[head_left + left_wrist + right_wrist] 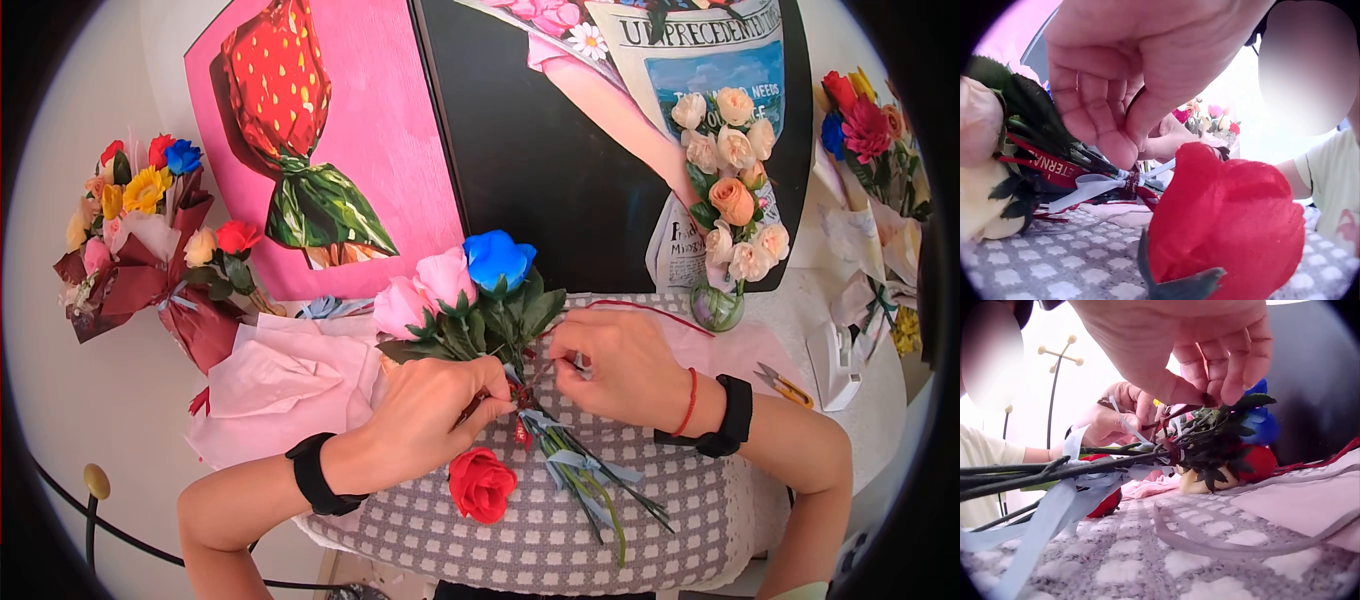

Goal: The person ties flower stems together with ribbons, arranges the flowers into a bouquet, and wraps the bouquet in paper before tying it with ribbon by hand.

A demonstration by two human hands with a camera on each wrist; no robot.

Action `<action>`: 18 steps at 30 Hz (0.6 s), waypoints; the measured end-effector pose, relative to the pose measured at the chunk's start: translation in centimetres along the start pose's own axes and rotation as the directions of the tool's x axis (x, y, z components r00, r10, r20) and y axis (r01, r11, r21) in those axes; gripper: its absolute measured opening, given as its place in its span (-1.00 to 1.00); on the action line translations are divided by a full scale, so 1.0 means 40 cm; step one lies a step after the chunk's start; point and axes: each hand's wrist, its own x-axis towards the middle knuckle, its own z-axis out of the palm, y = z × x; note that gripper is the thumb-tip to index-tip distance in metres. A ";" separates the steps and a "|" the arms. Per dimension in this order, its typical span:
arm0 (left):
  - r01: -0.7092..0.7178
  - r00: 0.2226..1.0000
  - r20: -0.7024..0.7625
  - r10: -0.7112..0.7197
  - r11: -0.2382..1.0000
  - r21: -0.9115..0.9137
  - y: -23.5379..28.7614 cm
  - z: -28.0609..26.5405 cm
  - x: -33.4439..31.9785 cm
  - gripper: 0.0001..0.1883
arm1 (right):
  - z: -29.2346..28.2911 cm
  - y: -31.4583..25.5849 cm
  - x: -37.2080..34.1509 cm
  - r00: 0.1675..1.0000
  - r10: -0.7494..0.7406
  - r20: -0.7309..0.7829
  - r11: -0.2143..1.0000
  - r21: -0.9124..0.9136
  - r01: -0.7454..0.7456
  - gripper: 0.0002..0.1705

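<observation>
A bouquet with pink roses and a blue rose lies on the checked cloth, its green stems toward me. Pale blue ribbon wraps the stems, and a dark red-brown ribbon circles them higher up, just below the leaves. My left hand pinches one end of this dark ribbon between thumb and index finger. On the other side, my right hand pinches the other end near the leaves. A single red rose lies below my left hand.
Pink wrapping paper lies at the left, beside a wrapped bouquet. At the right are yellow-handled scissors, a white tape dispenser and a glass vase of peach roses. Paintings stand behind.
</observation>
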 end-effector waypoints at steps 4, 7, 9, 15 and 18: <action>0.035 0.999 0.044 -0.033 0.998 -0.057 -0.004 -0.002 -0.016 -0.94 | -0.007 0.013 -0.012 0.999 0.041 0.023 0.999 -0.034 -0.040 -0.95; 0.035 0.994 0.102 -0.035 0.999 -0.005 -0.002 -0.006 -0.025 -0.94 | -0.005 0.019 -0.014 0.990 0.097 0.099 0.993 -0.082 -0.089 -0.95; 0.012 0.991 0.132 -0.018 0.999 0.042 -0.002 -0.007 -0.028 -0.92 | 0.000 0.028 -0.012 0.959 0.196 0.204 0.980 -0.067 -0.186 -0.93; 0.160 0.969 0.201 -0.146 0.985 -0.059 -0.014 -0.039 -0.044 -0.78 | -0.014 0.028 -0.033 0.968 0.225 0.115 0.973 0.032 -0.230 -0.78; 0.198 0.934 0.307 -0.181 0.980 -0.025 -0.043 -0.059 -0.050 -0.61 | -0.022 0.012 -0.046 0.850 0.266 0.454 0.919 0.148 -0.366 -0.56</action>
